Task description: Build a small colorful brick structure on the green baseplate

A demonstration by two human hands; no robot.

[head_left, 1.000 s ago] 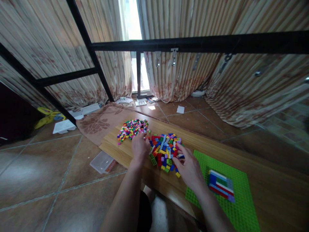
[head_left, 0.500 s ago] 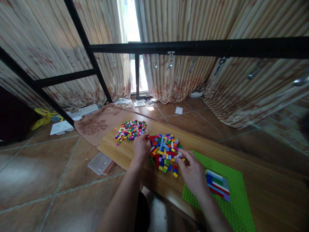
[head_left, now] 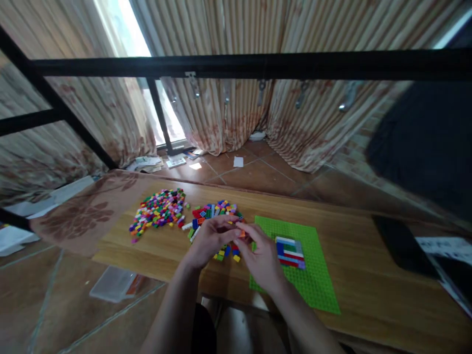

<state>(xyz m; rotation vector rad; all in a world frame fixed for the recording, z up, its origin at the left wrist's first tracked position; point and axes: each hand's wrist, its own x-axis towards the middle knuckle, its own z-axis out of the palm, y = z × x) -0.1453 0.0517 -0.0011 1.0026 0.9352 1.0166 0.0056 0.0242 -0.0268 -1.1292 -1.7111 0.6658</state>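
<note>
My left hand (head_left: 208,239) and my right hand (head_left: 262,253) meet over the near edge of a pile of larger coloured bricks (head_left: 216,212) on a low wooden table (head_left: 361,275). Their fingertips are pinched together on a small orange brick (head_left: 240,233) between them. Left of that pile lies a heap of tiny coloured bricks (head_left: 157,211). A green baseplate (head_left: 313,285) lies right of my hands, with a flat patch of blue, white, red and green bricks (head_left: 290,245) built on it.
A black metal frame (head_left: 236,64) crosses above the table, with striped curtains behind it. A brown flowered cloth (head_left: 81,216) covers the table's left end. A clear plastic box (head_left: 112,283) lies on the tiled floor. A dark flat object (head_left: 400,243) rests at the table's right.
The view has swung to the right. My two hands have left the pile's sides and come together, now pinching a small orange brick between them.
</note>
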